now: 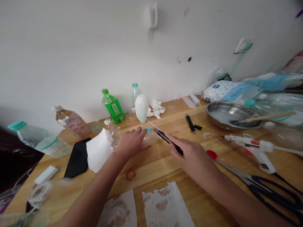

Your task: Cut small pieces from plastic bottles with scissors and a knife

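My right hand (pixel 187 151) is closed around the black handle of a utility knife (pixel 168 141), its blade out and pointing left and away from me. Just left of the blade, a clear plastic bottle piece (pixel 152 137) with a teal cap lies on the table. My left hand (pixel 132 140), palm down, holds that piece between fingers and thumb; the hand partly hides it. Beyond stands a white, paper-covered rounded form (pixel 141 108), with torn white scraps (pixel 156 109) beside it. A small clear bottle (pixel 113 129) is just left of my left hand.
A metal bowl (pixel 210 118) with a brush (pixel 267 117), a glue gun (pixel 255 148) and large scissors (pixel 258 181) lie right. A black marker (pixel 190 123) lies behind. Bottles, including a green one (pixel 113 108), line the left. Stained paper sheets (pixel 165 205) lie in front.
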